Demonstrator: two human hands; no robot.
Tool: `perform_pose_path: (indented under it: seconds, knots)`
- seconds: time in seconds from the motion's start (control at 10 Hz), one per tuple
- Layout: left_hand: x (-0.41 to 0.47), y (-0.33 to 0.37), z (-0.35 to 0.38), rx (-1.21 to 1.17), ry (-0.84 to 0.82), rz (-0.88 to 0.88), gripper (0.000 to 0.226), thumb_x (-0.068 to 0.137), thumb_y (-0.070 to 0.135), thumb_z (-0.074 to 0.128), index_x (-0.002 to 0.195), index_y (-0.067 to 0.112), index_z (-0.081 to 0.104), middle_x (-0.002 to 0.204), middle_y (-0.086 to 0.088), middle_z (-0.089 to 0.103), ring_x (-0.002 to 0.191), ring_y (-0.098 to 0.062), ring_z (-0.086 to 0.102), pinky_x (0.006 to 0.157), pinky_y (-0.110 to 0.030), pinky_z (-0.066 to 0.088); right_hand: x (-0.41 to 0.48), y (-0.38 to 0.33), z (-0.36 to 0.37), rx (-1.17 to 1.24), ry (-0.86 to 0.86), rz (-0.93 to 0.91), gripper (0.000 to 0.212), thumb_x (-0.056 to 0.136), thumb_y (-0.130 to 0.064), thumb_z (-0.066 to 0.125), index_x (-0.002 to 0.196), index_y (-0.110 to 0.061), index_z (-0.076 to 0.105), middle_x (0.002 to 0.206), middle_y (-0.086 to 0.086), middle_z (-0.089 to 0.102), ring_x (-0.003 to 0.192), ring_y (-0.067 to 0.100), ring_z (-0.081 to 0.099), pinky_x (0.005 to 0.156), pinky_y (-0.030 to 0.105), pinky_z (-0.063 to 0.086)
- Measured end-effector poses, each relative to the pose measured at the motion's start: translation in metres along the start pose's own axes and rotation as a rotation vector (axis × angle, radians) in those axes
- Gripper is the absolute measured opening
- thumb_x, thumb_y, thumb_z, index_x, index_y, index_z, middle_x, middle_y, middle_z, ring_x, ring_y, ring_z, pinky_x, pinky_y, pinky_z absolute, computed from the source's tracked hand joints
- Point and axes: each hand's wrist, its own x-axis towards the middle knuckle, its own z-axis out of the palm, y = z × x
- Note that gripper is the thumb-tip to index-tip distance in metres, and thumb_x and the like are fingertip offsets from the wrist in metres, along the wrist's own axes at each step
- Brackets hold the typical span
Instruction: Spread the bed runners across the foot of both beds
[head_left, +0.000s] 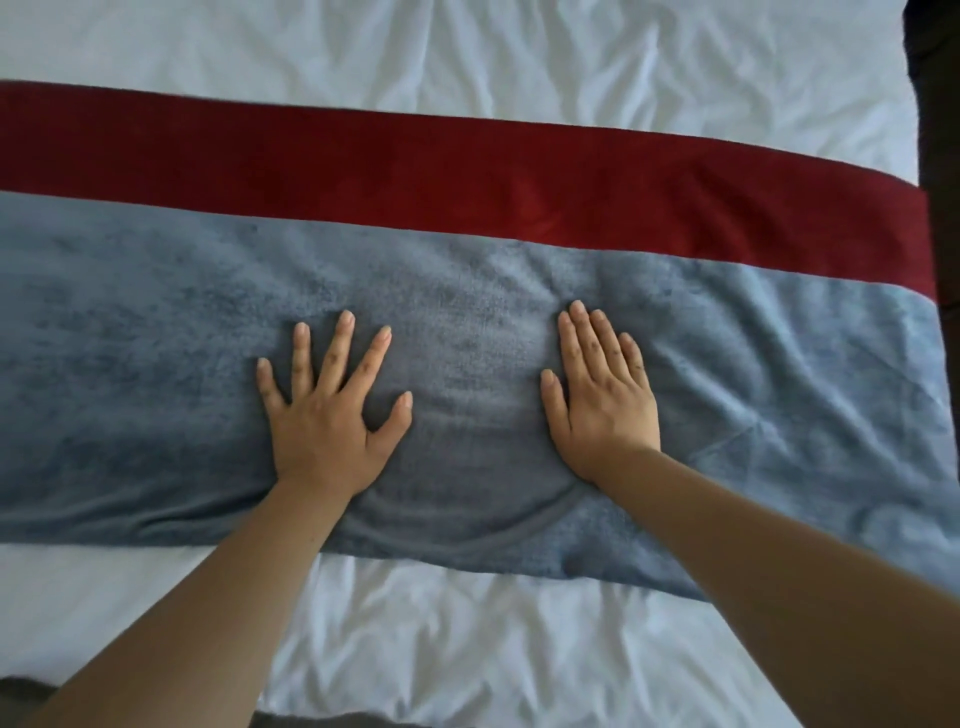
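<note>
Two hands down flat, apart: left hand (332, 421), fingers spread, right hand (605, 405), fingers together, pressing the blue runner (156, 364) laid across the bed (467, 649). Creases show at its right end. Beyond, touching it, the red runner (363, 171) lies smooth. Second bed: not in view.

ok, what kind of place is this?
Probably a hotel or guest bedroom: a bed with a wrinkled white sheet, and a blue runner and a red band laid across it.

Left hand (332, 415): palm down, fingers straight and spread. Right hand (602, 400): palm down, fingers straight and together. Both forearms extended forward, apparently pressing down.
</note>
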Motion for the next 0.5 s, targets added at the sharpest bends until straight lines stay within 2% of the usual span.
perform_pose_path:
  seconds: [0.1, 0.2, 0.3, 0.4, 0.5]
  knots:
    - [-0.002, 0.008, -0.007, 0.015, -0.041, -0.016, 0.069, 0.096, 0.07, 0.025, 0.16, 0.049, 0.01, 0.173, 0.009, 0.005, 0.159, -0.033, 0.0, 0.121, -0.068, 0.002, 0.002, 0.002, -0.009, 0.01, -0.087, -0.033, 0.066, 0.105, -0.051, 0.008, 0.161, -0.021, -0.008, 0.168, -0.007, -0.017, 0.153, 0.01, -0.02, 0.126, 0.037, -0.009]
    - [0.007, 0.013, -0.032, 0.081, -0.196, -0.051, 0.067, 0.098, 0.065, 0.024, 0.16, 0.048, 0.007, 0.172, 0.008, 0.004, 0.158, -0.034, 0.003, 0.123, -0.064, 0.008, 0.008, -0.001, -0.036, 0.063, -0.224, -0.033, 0.065, 0.106, -0.046, 0.014, 0.162, -0.019, -0.005, 0.169, -0.005, -0.015, 0.154, 0.011, -0.015, 0.126, 0.036, -0.008]
    - [0.027, 0.032, -0.085, 0.055, -0.262, -0.05, 0.065, 0.1, 0.06, 0.027, 0.161, 0.04, 0.022, 0.17, 0.003, 0.023, 0.157, -0.028, 0.019, 0.122, -0.057, 0.023, 0.014, -0.009, -0.091, 0.091, -0.268, -0.039, 0.062, 0.106, -0.038, 0.019, 0.162, -0.015, 0.005, 0.17, 0.0, -0.003, 0.156, 0.016, -0.005, 0.127, 0.036, -0.004]
    - [0.058, 0.06, -0.177, 0.021, -0.146, 0.023, 0.062, 0.101, 0.051, 0.041, 0.16, 0.035, 0.03, 0.166, 0.002, 0.033, 0.153, -0.025, 0.03, 0.119, -0.05, 0.032, 0.027, -0.012, -0.182, 0.095, -0.197, -0.075, 0.062, 0.105, -0.031, 0.024, 0.162, -0.015, 0.008, 0.171, -0.001, -0.002, 0.157, 0.018, -0.001, 0.127, 0.036, -0.003]
    - [0.079, 0.097, -0.292, 0.001, -0.011, 0.127, 0.057, 0.1, 0.053, 0.043, 0.155, 0.038, 0.04, 0.163, 0.009, 0.037, 0.148, -0.016, 0.039, 0.114, -0.041, 0.04, 0.033, -0.008, -0.296, 0.081, -0.084, -0.142, 0.063, 0.103, -0.027, 0.025, 0.162, -0.016, 0.007, 0.171, -0.002, -0.001, 0.157, 0.019, -0.001, 0.126, 0.036, -0.001]
